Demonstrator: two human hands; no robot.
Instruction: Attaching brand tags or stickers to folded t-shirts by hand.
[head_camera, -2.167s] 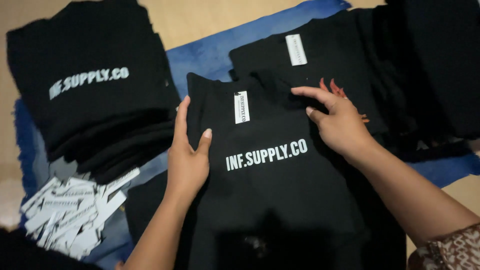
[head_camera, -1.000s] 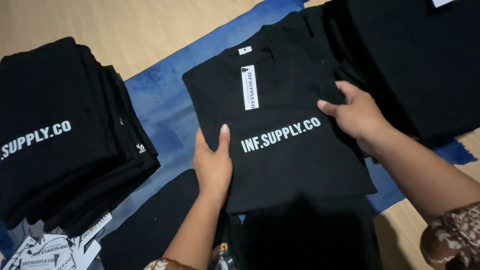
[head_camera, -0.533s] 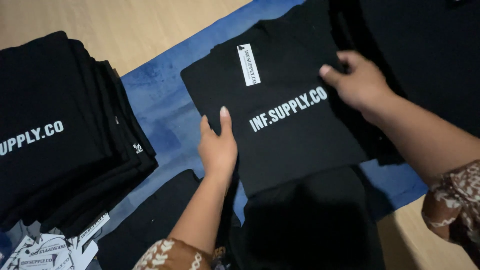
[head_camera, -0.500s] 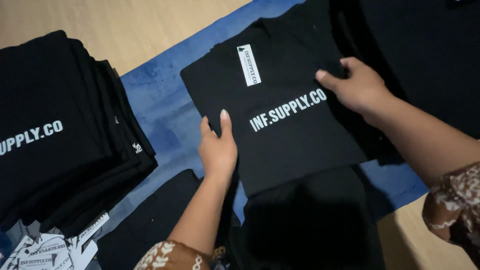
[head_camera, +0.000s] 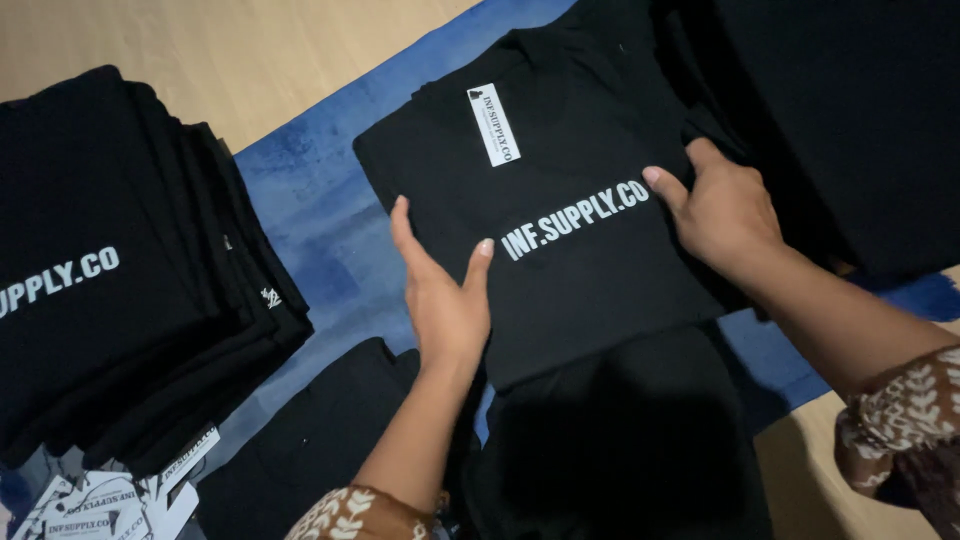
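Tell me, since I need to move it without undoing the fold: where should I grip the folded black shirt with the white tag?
Probably by its two long side edges, one hand from each side. The folded black shirt lies flat, and the left hand and right hand already rest at those edges, so fingers could likely slide under there.

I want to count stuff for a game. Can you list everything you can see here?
folded shirt: one, black with white lettering, centre, on the cloth
paper tag: one, white, near that shirt's collar
shirt stack: one pile, black, left
loose tags: a heap, white, bottom left
cloth: one, blue, under the shirts
dark garments: black, top right, number unclear
floor: light wood
left hand: flat on the shirt's left edge
right hand: on the shirt's right edge
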